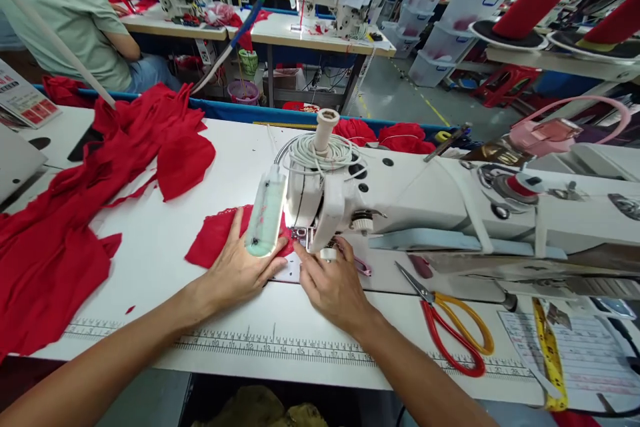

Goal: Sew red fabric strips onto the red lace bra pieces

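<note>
Guide the red cloth (pixel 213 237) gently under spread left fingers (pixel 235 229), minding the parted right fingers (pixel 306 259) beside the presser foot (pixel 300 235).

The left hand (pixel 243 265) lies spread on a small piece of red cloth (pixel 213 240), partly under a pale green lamp (pixel 265 217); the right hand (pixel 336 283) sits just beside the foot of the white sewing machine (pixel 415 197), fingers bent and partly hidden; a heap of red cloth (pixel 55 273) covers the table's left; scissors (pixel 429 296) and a yellow tape measure (pixel 551 363) lie to the right; a person in a light green shirt (pixel 65 40) sits beyond.
</note>
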A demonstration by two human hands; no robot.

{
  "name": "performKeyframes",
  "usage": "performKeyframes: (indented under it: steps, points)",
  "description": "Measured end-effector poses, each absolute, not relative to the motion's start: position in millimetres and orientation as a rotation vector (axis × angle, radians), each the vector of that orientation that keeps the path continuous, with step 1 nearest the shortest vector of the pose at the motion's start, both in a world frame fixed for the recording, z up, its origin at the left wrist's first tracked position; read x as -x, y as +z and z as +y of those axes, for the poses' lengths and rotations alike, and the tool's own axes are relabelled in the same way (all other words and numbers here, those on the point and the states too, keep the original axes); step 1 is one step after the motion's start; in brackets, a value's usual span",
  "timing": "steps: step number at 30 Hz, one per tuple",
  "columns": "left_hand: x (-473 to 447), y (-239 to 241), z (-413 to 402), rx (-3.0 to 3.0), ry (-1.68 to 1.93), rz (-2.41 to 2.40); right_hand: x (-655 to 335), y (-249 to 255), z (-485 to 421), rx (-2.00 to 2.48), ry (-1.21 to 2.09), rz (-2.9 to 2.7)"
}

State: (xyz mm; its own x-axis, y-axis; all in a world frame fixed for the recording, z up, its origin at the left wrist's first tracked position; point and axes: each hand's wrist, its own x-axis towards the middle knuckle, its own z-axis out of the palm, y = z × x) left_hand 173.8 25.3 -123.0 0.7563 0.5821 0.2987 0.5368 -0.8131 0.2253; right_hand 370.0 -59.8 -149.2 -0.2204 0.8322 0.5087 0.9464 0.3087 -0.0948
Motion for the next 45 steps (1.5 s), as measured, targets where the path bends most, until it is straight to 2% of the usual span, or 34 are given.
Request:
performKeyframes:
  steps: [5, 15, 18, 23, 27, 32, 36, 40, 45]
  points:
    - [-174.6, -106.7, 14.8, -2.802, 0.255, 1.037, -375.8, -150.6, -61.2, 1.550, -0.326, -1.968]
    - [-169.1, -70.6, 32.3, -2.537, -0.344, 0.932, -376.7, -152.4, -61.4, 1.529, -0.255, -1.918]
    - [-178.9, -50.9, 60.9, -2.545, -0.207, 0.937, -376.5, -152.6, -60.8, 1.524, -0.251, -1.911]
    - [-200.6, -40.0, 108.3, -2.733, 0.297, 1.329, -376.1, -151.2, -60.8, 1.507, -0.277, -1.897]
    - [-189.9, -67.8, 92.0, -2.762, 0.617, 1.408, -376.3, -151.1, -61.5, 1.512, -0.265, -1.895]
    - [-154.6, -114.4, 40.6, -2.744, 0.893, 1.274, -377.8, -154.3, -57.8, 1.536, -0.285, -1.894]
    - [-141.2, -131.9, 19.5, -2.740, 0.933, 1.219, -378.5, -153.9, -59.4, 1.497, -0.292, -1.904]
    - [-136.2, -130.8, 12.9, -2.790, 0.799, 1.220, -378.5, -154.3, -64.9, 1.459, -0.363, -1.919]
    - [-110.3, -122.5, 35.5, -2.706, 0.675, 1.438, -381.5, -164.1, -59.6, 1.366, -0.440, -2.008]
